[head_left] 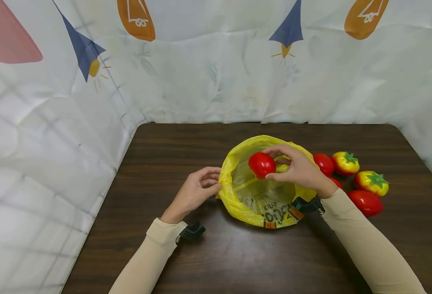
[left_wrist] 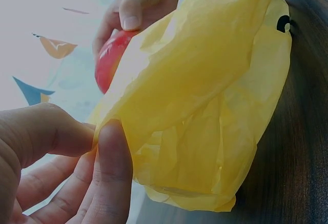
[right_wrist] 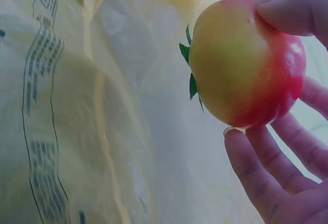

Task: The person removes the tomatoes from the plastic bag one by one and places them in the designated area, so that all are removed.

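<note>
A yellow plastic bag (head_left: pixel 231 200) stands on the table with its mouth spread open and printing on its inner wall. My left hand (head_left: pixel 195 190) pinches the left side of its rim between thumb and index finger, seen closely in the left wrist view. Over the bag's mouth, my right hand (head_left: pixel 298 166) holds a tomato (head_left: pixel 261 165) between thumb and fingers. The right wrist view shows that this tomato (right_wrist: pixel 246 62) is red and yellow, with green leaves pointing toward the bag's inside.
Right of the bag lie several more tomatoes, among them a yellow-red one (head_left: pixel 372 183) with green leaves and a red one (head_left: pixel 365 203); my right forearm partly hides the group. The dark wooden table (head_left: pixel 164 151) meets a patterned white curtain (head_left: pixel 201 81) at the back and left.
</note>
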`<state>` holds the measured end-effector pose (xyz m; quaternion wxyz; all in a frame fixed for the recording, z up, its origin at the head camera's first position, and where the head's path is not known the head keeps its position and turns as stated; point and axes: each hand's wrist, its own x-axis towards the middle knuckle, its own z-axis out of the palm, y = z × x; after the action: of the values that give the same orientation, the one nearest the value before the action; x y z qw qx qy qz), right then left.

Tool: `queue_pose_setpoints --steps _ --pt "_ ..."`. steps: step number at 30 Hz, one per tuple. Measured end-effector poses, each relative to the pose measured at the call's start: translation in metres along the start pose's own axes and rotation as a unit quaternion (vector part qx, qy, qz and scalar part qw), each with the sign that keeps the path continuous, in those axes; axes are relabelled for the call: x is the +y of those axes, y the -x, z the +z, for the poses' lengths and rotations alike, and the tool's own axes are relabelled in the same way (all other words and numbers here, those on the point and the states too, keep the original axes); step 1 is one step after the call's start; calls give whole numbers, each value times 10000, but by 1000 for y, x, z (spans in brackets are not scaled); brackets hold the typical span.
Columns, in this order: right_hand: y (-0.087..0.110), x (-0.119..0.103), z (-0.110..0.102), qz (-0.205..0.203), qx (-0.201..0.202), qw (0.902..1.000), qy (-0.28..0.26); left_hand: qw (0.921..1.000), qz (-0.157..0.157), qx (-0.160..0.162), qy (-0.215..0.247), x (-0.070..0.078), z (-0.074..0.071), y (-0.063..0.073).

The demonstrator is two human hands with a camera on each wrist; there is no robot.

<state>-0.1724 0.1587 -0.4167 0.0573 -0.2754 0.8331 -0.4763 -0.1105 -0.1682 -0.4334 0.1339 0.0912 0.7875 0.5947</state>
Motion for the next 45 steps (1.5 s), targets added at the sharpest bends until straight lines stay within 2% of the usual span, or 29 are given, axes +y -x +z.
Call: queue_pose_setpoints --steps 4,14,25,37,45 --pt "5 -1 -11 -7 164 9995 267 10000 -32 -6 -11 0 0 -1" --pt "18 -3 -33 339 548 9962 585 10000 -39 -68 -30 2 1 -3" --pt "33 4 -62 8 922 9911 958 9999 -48 -99 -43 5 3 -5" --pt "52 8 -94 499 1169 9855 1122 9999 -80 -100 -72 5 3 -2" --pt "65 12 -112 462 1398 9826 1134 9999 -107 -20 -129 3 4 0"
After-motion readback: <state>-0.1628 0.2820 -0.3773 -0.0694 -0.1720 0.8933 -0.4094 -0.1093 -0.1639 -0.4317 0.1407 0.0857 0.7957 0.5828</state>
